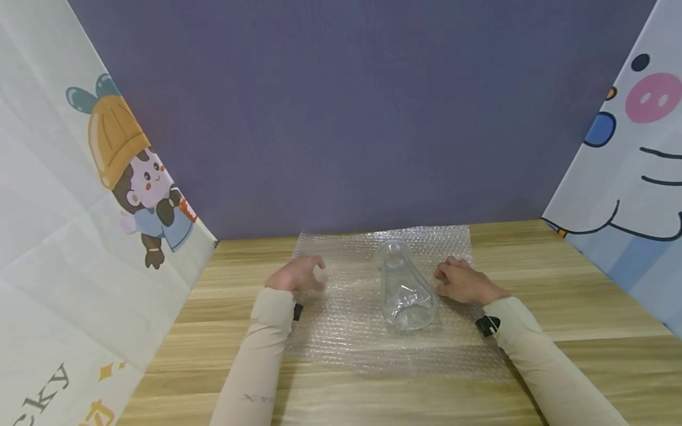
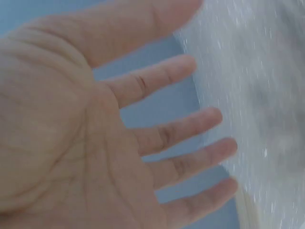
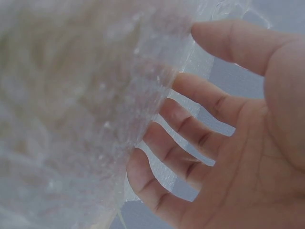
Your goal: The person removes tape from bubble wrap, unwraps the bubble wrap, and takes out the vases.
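Note:
A clear conical glass bottle [image 1: 407, 287] is on a sheet of transparent bubble wrap [image 1: 341, 331], its wide base towards me and its narrow neck towards the back. To its left, my left hand [image 1: 299, 275] is over the sheet's left part, apart from the bottle. The left wrist view shows that palm bare with fingers spread. My right hand [image 1: 465, 281] is just right of the bottle with loosely bent fingers. In the right wrist view its fingertips [image 3: 140, 164] meet the edge of the bubble wrap [image 3: 95, 119]; whether they touch it I cannot tell.
Under the sheet is a wood-grain tabletop [image 1: 234, 284]. A dark purple-grey panel [image 1: 341, 118] rises at the table's back edge. White printed sheets flank it, with a cartoon child [image 1: 146, 171] on the left and a pink snout [image 1: 653, 97] on the right.

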`<control>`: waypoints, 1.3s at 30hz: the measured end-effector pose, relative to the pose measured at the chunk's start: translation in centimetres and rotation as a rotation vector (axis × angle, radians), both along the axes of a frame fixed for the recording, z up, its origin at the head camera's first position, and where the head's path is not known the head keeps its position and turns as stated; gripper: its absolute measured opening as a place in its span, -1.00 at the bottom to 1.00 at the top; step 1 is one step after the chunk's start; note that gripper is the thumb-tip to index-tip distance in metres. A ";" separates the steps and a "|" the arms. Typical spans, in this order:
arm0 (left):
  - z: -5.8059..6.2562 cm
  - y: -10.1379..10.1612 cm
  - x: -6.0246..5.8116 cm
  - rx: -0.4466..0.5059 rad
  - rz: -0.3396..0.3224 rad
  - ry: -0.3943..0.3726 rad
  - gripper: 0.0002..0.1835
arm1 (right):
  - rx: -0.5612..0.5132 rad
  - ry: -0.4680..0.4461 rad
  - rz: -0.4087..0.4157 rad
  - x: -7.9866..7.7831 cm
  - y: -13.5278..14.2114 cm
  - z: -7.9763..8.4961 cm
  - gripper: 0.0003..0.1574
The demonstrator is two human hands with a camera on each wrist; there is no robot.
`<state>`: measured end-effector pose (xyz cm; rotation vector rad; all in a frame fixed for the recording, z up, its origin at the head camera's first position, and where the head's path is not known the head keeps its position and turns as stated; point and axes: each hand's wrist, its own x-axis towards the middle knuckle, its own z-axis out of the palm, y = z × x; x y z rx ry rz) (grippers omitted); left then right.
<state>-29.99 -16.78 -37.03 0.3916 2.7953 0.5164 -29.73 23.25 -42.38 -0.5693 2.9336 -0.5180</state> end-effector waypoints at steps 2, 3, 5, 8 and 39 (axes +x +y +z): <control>-0.2 0.9 0.1 0.004 -0.022 -0.003 -0.37 | 0.002 0.003 0.000 0.0 0.0 0.0 -0.59; -0.4 1.3 0.2 0.006 -0.032 -0.008 -0.34 | 0.003 0.005 0.000 0.0 0.0 0.0 -0.59; -0.7 2.0 0.3 0.003 -0.042 -0.020 -0.28 | 0.005 0.007 -0.001 0.0 0.0 0.1 -0.59; -1.2 2.8 0.6 -0.009 -0.061 -0.029 -0.18 | 0.003 0.007 -0.001 0.0 0.0 0.1 -0.58; -3.2 5.0 0.6 -0.040 -0.060 -0.101 0.01 | 0.003 0.021 0.057 0.1 0.4 0.4 -0.52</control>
